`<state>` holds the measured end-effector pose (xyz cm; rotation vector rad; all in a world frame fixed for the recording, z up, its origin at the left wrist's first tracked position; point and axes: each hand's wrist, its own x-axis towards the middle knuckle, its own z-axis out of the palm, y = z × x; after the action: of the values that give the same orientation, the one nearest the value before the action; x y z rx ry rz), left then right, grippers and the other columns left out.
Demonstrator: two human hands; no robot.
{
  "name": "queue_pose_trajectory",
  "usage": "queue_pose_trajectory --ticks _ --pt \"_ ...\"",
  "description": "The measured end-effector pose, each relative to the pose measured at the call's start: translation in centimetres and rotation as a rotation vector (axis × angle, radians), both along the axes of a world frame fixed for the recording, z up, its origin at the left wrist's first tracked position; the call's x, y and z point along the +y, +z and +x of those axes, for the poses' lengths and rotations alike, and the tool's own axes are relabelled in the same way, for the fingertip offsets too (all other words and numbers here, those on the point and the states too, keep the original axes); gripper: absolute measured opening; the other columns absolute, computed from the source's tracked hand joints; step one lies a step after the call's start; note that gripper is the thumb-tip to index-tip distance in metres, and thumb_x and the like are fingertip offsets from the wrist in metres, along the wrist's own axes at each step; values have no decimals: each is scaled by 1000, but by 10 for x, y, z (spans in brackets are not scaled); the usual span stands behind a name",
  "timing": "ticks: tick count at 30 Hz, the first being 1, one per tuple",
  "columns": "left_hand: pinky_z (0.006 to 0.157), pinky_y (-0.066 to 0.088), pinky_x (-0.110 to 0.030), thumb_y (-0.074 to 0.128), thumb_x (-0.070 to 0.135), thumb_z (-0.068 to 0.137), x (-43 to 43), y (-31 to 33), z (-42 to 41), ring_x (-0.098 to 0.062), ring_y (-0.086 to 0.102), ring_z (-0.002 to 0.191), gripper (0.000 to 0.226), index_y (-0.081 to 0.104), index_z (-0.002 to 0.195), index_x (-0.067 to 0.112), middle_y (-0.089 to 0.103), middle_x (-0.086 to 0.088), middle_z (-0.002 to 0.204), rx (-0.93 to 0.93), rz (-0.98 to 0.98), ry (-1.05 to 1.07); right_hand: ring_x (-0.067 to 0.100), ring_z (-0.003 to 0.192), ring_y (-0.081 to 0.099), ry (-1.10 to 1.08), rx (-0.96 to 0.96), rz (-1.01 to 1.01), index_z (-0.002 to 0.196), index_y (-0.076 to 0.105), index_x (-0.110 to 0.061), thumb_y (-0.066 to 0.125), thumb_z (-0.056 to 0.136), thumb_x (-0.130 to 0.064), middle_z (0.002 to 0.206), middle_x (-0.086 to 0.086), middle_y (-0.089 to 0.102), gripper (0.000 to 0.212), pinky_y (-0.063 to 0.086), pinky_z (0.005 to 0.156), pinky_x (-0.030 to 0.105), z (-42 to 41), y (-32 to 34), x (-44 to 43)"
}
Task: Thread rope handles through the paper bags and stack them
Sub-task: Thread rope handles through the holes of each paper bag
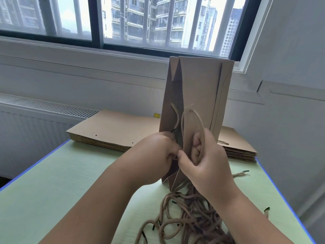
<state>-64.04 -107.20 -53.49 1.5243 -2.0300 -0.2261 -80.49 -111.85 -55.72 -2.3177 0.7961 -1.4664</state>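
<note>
Centre frame: kraft paper bag (198,95) stood on end, folded flat with side gussets showing, mouth end down at the hands, folded base up toward the window (140,23). Lower corner on or just above the green table (70,173), cannot tell which. Left hand (156,155) curled, pinching the bag's left panel right by a black-tipped rope end (173,131); unclear whether the rope is in the pinch too. Right hand (205,161) gripping the bag's right panel, fingers tucked into the fold, rope handle loop (193,118) draped over them and arching up the bag's face. Thumbs touching at the bag edge. Judged step: feeding the second handle through the punched holes. Handling guess: bag light, stiff enough to stand but easy to crease or tear at the holes, so hold close beside the hole, not mid-panel. Rope soft and floppy, stiff only at the black tip, so pinch just behind the tip to push it through. Lower centre-right: tangle of loose ropes (184,217), likely to snag when one is pulled. Behind, mid-left: stack of flat unthreaded bags (109,129), holes visible. Behind, right: second flat stack (241,148), a rope handle on its top bag, probably the finished pile.
</note>
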Motion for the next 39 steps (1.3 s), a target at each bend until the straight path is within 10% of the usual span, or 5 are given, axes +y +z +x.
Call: queue_pose_trajectory --ticks 17,39 --pt "63 44 -19 51 7 77 7 7 -4 -10 58 76 30 75 74 26 61 11 81 166 -339 42 24 52 41 37 -5 57 80 41 -17 64 78 -26 67 6 47 25 35 46 39 0 0 -1" --pt "59 52 -35 69 8 84 10 6 -7 -20 63 64 10 67 88 17 65 8 75 378 -603 90 12 45 38 45 10 67 82 44 -25 61 82 -25 52 -8 41 17 35 46 25 0 -1 -2"
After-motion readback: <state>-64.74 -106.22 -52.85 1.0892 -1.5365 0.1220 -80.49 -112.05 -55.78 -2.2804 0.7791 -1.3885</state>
